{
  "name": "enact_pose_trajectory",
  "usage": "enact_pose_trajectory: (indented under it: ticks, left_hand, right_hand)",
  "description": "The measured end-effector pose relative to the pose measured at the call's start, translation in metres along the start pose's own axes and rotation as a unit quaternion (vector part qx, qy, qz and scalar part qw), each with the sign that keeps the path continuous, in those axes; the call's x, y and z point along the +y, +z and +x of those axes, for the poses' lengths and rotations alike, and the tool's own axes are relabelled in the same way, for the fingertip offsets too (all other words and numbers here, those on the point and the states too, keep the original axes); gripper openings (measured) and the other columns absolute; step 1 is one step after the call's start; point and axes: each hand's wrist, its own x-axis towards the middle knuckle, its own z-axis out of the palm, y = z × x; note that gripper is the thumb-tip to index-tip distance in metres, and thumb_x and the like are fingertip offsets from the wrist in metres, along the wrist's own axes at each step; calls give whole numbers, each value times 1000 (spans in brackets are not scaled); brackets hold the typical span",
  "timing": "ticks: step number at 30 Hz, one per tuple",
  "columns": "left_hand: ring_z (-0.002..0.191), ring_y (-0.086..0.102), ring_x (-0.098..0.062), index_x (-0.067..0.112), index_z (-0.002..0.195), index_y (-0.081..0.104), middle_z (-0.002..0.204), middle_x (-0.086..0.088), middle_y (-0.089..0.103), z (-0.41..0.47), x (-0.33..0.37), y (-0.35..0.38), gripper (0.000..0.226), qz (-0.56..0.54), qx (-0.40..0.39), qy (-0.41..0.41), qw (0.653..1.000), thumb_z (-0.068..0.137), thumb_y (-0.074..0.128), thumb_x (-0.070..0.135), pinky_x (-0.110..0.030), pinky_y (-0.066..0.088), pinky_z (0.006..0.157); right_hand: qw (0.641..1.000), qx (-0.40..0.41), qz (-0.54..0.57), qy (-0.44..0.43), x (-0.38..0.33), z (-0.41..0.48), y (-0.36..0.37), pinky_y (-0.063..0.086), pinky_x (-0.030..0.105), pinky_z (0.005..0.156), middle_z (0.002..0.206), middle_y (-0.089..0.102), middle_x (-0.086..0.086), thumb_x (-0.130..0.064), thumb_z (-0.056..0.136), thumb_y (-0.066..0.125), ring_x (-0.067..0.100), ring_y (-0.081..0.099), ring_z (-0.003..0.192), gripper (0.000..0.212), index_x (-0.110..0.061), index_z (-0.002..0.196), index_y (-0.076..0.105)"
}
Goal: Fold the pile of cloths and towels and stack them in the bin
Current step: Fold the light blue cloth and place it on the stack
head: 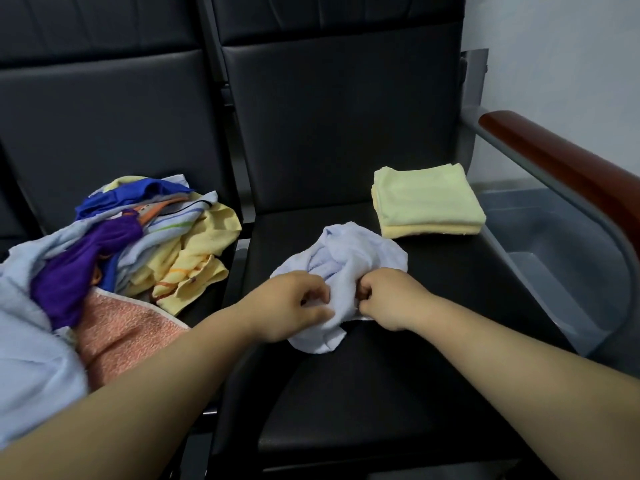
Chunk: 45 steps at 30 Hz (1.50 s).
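Left hand [291, 306] and right hand [388, 299] — fingers curled tight, each pinching the crumpled pale blue cloth [343, 271] bunched between and beyond them on the black seat [346, 393]. Folded yellow towels [427, 199] — beyond the right fingers. Unfolded pile [114, 258] — left of the left fingers. Grey bin [554, 258] — far right.

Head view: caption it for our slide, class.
Both hands grip a crumpled cloth beside two folded towels.
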Motion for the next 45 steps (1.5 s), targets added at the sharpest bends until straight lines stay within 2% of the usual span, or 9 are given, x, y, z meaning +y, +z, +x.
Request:
enact_pose_trajectory:
  ticks: [3, 7, 11, 15, 23, 28, 32, 35, 45]
  left_hand:
    - [91, 57, -3, 41, 102, 67, 97, 14, 61, -1, -4, -1, 38, 9, -21, -15, 1000, 76, 67, 69, -29, 51, 82]
    - [94, 57, -7, 38, 106, 72, 100, 11, 58, 1, 1, -5, 61, 7, -11, -13, 1000, 65, 60, 81, -34, 51, 89]
    - [74, 58, -22, 14, 85, 71, 82, -12, 64, 3, 8, -5, 56, -112, -35, -6, 993, 75, 69, 70, -39, 48, 73]
    - [61, 40, -9, 1, 73, 53, 65, 0, 43, 6, 11, -1, 46, -176, 9, -62, 982, 89, 76, 38, -31, 35, 61]
    - [69, 62, -21, 11, 91, 59, 80, -11, 63, 7, 14, -18, 21, -548, 77, -151, 819, 75, 72, 15, -32, 50, 61]
    - [64, 64, -18, 9, 82, 64, 75, -10, 67, 5, 18, -18, 16, -530, 51, -149, 833, 98, 64, 10, -30, 54, 58]
    - [71, 68, -24, 10, 83, 69, 81, -14, 70, 5, 19, -18, 14, -538, 47, -152, 828, 97, 66, 12, -36, 58, 68]
    - [73, 64, -25, 17, 88, 69, 85, -14, 66, 6, 18, -17, 11, -531, 66, -141, 833, 95, 68, 9, -38, 55, 70]
    - [75, 61, -7, 18, 82, 77, 80, 1, 69, 0, 12, -25, 9, -307, 33, -77, 948, 79, 84, 21, -24, 48, 72]
  right_hand:
    - [992, -24, 123, 9, 4, -6, -15, 41, 28, 59, 73, 60, 3, -18, 86, 68, 19, 51, 68, 14, -17, 73, 66]
    - [914, -27, 405, 5, 10, -16, -39, 47, 24, 60, 63, 61, 2, -8, 88, 69, 13, 56, 60, 15, -13, 75, 66]
    - [843, -44, 537, 3, 14, -25, -58, 47, 19, 53, 68, 66, 0, -9, 97, 68, 8, 63, 60, 14, -17, 87, 64]
    - [784, -74, 616, -16, 17, -32, -62, 55, 18, 54, 75, 71, 5, -2, 101, 62, 13, 74, 72, 15, -17, 99, 57]
    - [870, 7, 490, -49, 20, -29, -55, 54, 28, 69, 113, 71, 7, 12, 96, 55, 17, 76, 76, 30, -15, 102, 64]
    - [914, 25, 399, -61, 15, -27, -47, 58, 39, 94, 103, 74, 15, 15, 89, 48, 17, 75, 83, 33, -11, 94, 67]
    - [972, 43, 199, -115, 14, -31, -46, 44, 11, 68, 92, 67, -17, -19, 86, 77, -5, 61, 77, 17, -33, 93, 69]
    - [981, 85, 115, -129, 14, -27, -40, 46, 19, 72, 96, 69, -18, -30, 86, 81, 1, 61, 87, 12, -37, 92, 73]
    - [983, 92, 12, -156, 10, -19, -39, 55, 34, 81, 97, 63, -14, -34, 82, 79, 9, 59, 90, 19, -41, 89, 63]
